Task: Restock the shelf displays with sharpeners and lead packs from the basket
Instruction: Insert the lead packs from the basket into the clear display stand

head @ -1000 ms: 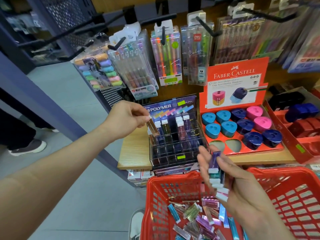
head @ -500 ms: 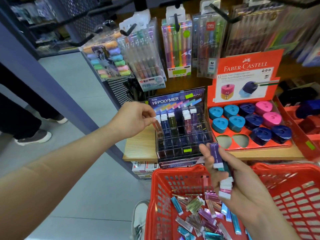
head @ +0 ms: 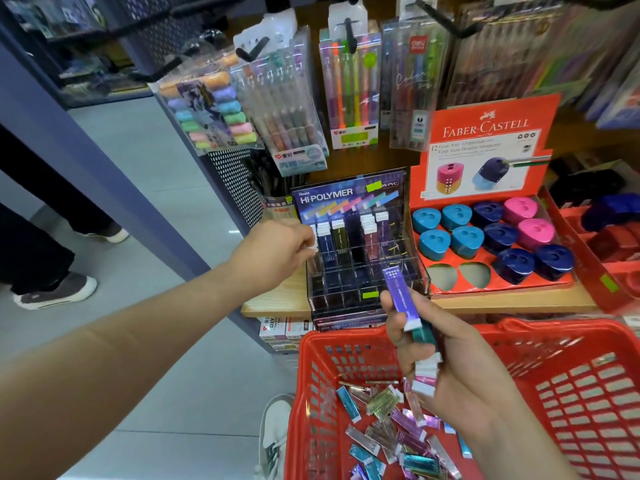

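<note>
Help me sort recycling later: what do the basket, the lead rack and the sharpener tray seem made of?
Basket: red moulded plastic, slightly glossy, with a slotted lattice wall. Lead rack: clear, glossy hard plastic, probably acrylic; the packs show through its dividers. Sharpener tray: printed red cardboard, it seems, matte, with flat die-cut holes and a folded header.

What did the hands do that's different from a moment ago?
The left hand pushed its lead pack down into the left slot of the display. Only the white cap shows now, still pinched at the fingertips. The right hand kept holding its bunch of packs, with the purple pack sticking up. The basket and sharpeners stayed put.
</note>
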`<act>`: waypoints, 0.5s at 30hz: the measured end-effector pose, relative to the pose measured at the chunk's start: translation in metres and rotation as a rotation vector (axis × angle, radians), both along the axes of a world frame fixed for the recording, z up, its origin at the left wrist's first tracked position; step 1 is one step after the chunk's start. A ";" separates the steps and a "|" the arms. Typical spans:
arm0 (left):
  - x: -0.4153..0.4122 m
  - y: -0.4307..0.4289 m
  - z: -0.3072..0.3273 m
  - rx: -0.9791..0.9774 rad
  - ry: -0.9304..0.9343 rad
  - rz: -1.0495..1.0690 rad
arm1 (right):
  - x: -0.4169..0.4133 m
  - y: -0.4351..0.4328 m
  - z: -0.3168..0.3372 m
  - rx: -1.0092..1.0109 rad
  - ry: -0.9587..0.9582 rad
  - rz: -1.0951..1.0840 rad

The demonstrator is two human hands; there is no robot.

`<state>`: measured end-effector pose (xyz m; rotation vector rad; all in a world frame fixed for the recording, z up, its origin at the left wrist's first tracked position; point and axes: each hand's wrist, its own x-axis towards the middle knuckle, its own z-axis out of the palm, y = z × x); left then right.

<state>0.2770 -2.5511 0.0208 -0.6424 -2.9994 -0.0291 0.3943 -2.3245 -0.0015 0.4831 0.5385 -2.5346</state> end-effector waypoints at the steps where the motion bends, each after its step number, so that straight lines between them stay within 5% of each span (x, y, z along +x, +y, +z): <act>1: 0.000 0.001 0.002 -0.018 -0.001 0.023 | 0.001 -0.001 0.001 0.038 0.019 -0.002; 4: 0.001 0.012 0.016 0.158 -0.095 0.150 | 0.001 -0.002 0.004 0.170 0.069 -0.006; 7: 0.014 0.038 0.039 0.768 -0.709 0.254 | 0.002 -0.003 0.009 0.270 0.085 -0.014; 9: 0.025 0.052 0.047 0.862 -0.960 0.167 | 0.001 -0.004 0.011 0.310 0.082 -0.019; 15: 0.038 0.066 0.043 0.916 -0.867 0.114 | 0.001 -0.002 0.017 0.426 0.079 -0.048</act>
